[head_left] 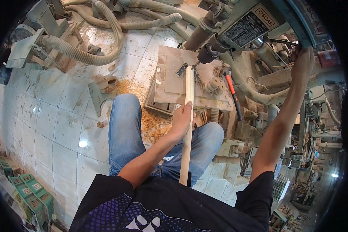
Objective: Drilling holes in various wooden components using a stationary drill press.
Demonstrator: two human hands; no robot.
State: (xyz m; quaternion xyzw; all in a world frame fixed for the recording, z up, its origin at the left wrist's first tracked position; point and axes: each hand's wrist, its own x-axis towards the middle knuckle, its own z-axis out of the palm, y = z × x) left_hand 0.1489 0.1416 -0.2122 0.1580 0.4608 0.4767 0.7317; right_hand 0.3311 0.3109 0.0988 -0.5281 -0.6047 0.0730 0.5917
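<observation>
My left hand (182, 120) is closed around a long pale wooden strip (186, 149). The strip's near end reaches my shirt, and its far end lies on the plywood-topped table of a drill press (247, 25). Above that far end is the dark drill chuck (208, 54); whether the bit touches the wood is too small to tell. At the upper right, my right hand (303, 60) is raised with its fingers curled around the end of the press's feed lever (282, 41). Beside the strip on the plywood (172, 87) sits a small dark metal block (181, 69).
A hammer with an orange-and-black handle (232, 91) leans at the table's right edge, near round wooden pieces (212, 84). Ribbed dust hoses (81, 57) cross the tiled floor at upper left. Wood shavings (152, 129) lie below the table. Green crates (33, 193) stand lower left.
</observation>
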